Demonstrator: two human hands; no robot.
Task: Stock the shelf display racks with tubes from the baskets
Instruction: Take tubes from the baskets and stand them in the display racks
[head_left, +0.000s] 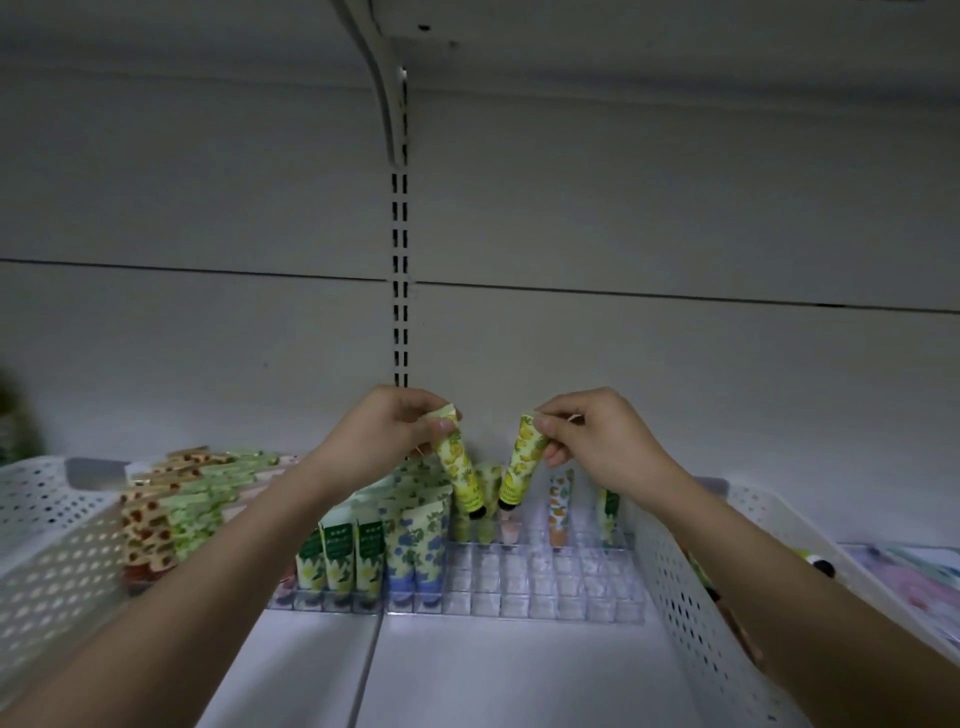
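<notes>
Left hand (387, 431) and right hand (597, 434) each pinch a yellow tube (460, 470) (cap down) above the clear rack (545, 577) back row. Risk: tilted tubes may miss their cells, toppling neighbours.

Both bare forearms reach forward, wrists raised; left hand (387, 426) and right hand (597, 431) near each other, fingers (545, 423) pinched, knuckles up.

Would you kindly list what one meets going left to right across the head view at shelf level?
White perforated plastic basket → red-patterned tubes → green lemon-print tubes → blue floral tubes → clear plastic grid rack → second white perforated basket.
</notes>
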